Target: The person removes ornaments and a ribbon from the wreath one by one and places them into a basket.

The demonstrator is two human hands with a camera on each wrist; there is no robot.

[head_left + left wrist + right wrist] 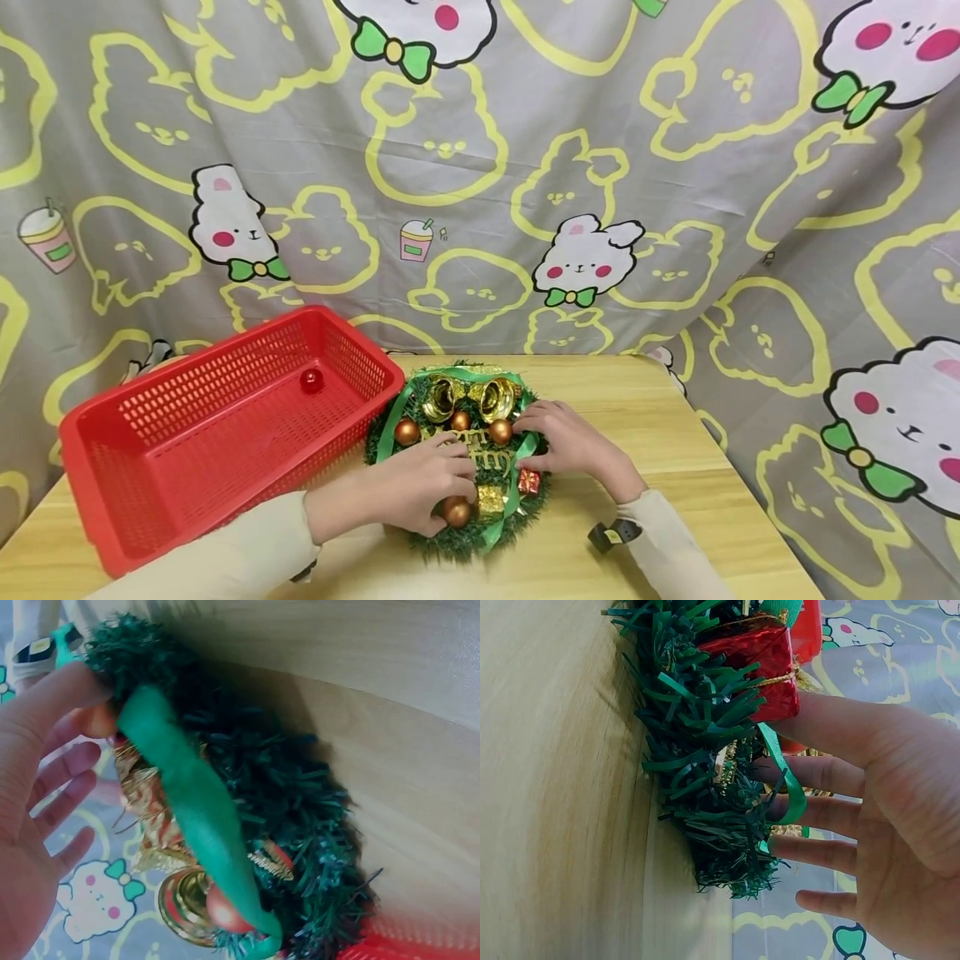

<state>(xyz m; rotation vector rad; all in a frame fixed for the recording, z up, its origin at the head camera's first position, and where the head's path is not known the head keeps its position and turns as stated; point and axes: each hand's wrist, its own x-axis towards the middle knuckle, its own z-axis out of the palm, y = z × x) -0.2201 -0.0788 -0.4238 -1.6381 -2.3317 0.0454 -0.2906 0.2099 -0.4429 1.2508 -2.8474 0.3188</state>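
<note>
A round green Christmas wreath (442,546) lies on the table, with gold bells (495,398), copper baubles (407,431), gold lettering (491,460) and a green ribbon (199,795). My left hand (427,483) reaches over its lower left part, thumb and forefinger around a copper bauble (457,512); the other fingers are spread loosely. My right hand (566,442) is at the wreath's right side, fingers fairly straight among the greenery. Its thumb touches the small red gift box (769,671), and the fingertips lie behind a loop of ribbon.
A red plastic basket (225,492) with perforated walls stands left of the wreath, close beside it. Inside lies one shiny red bauble (312,381). The wooden table (637,400) ends at a grey patterned curtain (465,317).
</note>
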